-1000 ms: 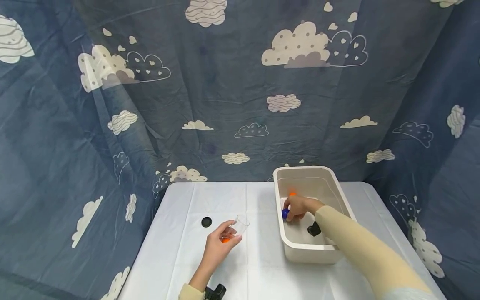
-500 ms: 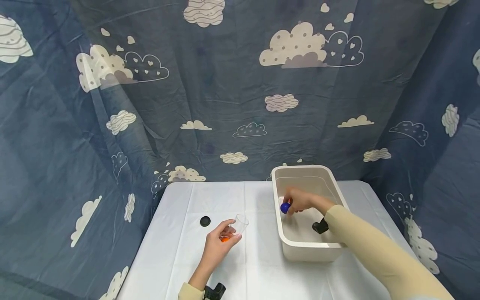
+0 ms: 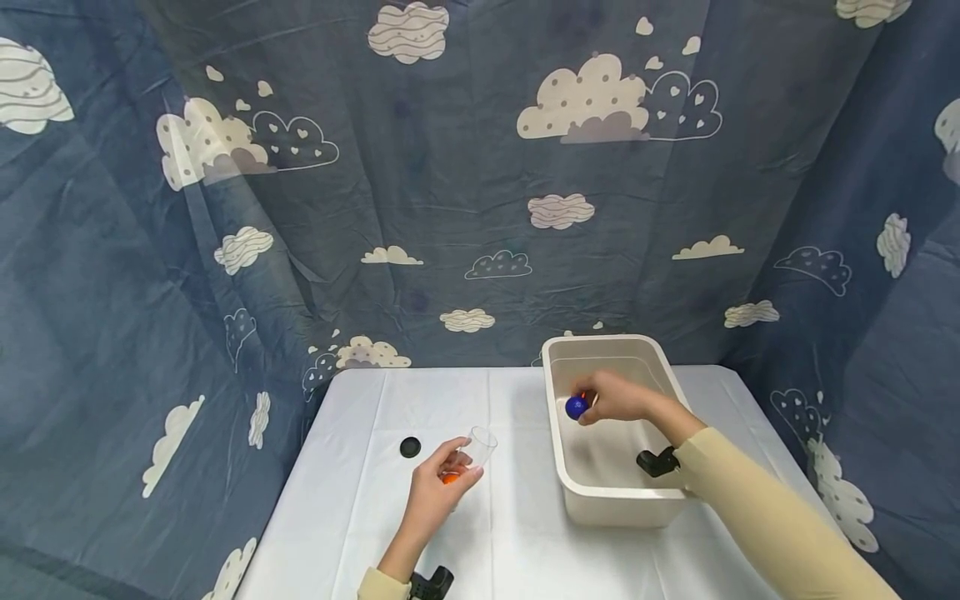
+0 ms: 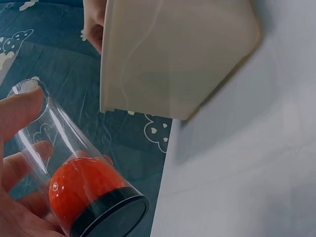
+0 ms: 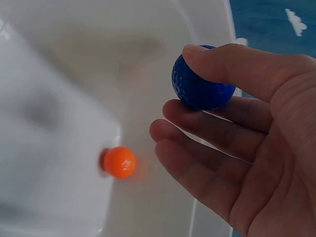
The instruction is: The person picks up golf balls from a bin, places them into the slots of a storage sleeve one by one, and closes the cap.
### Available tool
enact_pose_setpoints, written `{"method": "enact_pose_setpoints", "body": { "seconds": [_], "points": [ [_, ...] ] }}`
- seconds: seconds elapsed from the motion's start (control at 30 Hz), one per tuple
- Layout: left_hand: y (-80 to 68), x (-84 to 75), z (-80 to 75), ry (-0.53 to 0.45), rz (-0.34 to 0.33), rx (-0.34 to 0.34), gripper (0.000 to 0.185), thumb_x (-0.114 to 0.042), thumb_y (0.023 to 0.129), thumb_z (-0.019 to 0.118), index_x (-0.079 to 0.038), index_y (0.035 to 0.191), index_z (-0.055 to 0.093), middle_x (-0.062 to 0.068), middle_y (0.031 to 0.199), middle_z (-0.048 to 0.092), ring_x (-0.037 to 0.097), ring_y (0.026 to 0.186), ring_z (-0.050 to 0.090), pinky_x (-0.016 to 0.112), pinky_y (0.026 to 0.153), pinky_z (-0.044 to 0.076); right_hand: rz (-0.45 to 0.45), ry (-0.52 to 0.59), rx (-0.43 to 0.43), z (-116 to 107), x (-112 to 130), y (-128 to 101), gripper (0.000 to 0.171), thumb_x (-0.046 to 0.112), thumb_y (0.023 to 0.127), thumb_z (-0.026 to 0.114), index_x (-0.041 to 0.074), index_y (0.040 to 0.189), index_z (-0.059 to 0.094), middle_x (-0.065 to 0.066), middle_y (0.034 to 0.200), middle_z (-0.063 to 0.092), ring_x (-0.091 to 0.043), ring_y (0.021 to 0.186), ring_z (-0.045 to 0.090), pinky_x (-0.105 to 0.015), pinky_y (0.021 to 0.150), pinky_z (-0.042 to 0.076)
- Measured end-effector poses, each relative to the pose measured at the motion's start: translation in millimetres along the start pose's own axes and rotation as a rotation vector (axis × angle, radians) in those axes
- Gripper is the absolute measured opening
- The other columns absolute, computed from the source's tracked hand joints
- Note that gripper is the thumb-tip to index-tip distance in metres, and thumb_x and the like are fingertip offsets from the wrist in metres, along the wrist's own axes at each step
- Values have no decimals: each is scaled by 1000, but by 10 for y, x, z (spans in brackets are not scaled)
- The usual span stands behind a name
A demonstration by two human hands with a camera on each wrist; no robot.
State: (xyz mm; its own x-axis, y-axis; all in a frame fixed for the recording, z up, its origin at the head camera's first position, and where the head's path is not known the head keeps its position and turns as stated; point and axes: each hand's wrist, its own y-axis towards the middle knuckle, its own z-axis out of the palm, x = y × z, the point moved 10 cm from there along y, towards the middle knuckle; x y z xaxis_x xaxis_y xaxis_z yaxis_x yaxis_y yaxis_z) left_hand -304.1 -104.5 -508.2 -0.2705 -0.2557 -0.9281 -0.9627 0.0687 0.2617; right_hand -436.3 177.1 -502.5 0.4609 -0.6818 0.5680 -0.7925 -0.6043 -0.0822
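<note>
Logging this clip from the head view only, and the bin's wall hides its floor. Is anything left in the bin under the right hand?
Observer: Yes, the right wrist view shows one orange ball lying on the floor of the white bin.
Operator: How is the blue ball held?
Observer: The right hand pinches the blue ball between thumb and fingers.
Operator: And the tube in the left hand?
Observer: The clear tube has a black cap on its lower end, with an orange ball resting against it.
</note>
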Motion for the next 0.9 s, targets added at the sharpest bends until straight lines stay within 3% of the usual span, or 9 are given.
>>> {"method": "enact_pose_setpoints", "body": {
  "seconds": [0.2, 0.43, 0.57, 0.67, 0.9],
  "points": [
    [2, -31, 15, -2, 2, -8, 43, -7, 84, 81, -10, 124, 67, 20, 100, 70, 30, 90, 68, 38, 81, 58, 6, 58, -37, -27, 105, -136, 30, 14, 79, 86, 11, 105, 71, -1, 91, 70, -23, 87, 67, -31, 73, 55],
    [8, -31, 45, -12, -3, -2, 43, -6, 84, 81, -10, 124, 67, 15, 99, 70, 29, 89, 68, 34, 80, 57, -18, 126, -85, -51, 280, -272, 32, 14, 83, 83, 10, 111, 70, 0, 94, 72, -20, 86, 70, -29, 74, 57],
    [17, -27, 74, -33, -3, 6, 42, -7, 84, 81, -11, 124, 67, 10, 97, 70, 28, 88, 68, 33, 80, 57, -6, 151, -158, -136, 417, -365, 36, 19, 83, 83, 13, 117, 70, 2, 95, 71, -19, 87, 69, -31, 75, 57],
    [21, -33, 97, -37, -1, 10, 43, -7, 84, 81, -9, 124, 67, 14, 98, 70, 29, 89, 67, 35, 81, 57, 1, 149, -218, -189, 534, -425, 38, 20, 83, 83, 17, 118, 70, 5, 95, 71, -19, 87, 69, -32, 75, 56],
    [33, -130, 123, -27, 28, 9, 43, -7, 84, 81, -11, 124, 67, 12, 97, 70, 32, 89, 67, 45, 82, 57, -40, 190, -357, -265, 847, -528, 39, 18, 82, 84, 14, 118, 71, 5, 94, 72, -20, 87, 69, -34, 75, 57]
  ]
}}
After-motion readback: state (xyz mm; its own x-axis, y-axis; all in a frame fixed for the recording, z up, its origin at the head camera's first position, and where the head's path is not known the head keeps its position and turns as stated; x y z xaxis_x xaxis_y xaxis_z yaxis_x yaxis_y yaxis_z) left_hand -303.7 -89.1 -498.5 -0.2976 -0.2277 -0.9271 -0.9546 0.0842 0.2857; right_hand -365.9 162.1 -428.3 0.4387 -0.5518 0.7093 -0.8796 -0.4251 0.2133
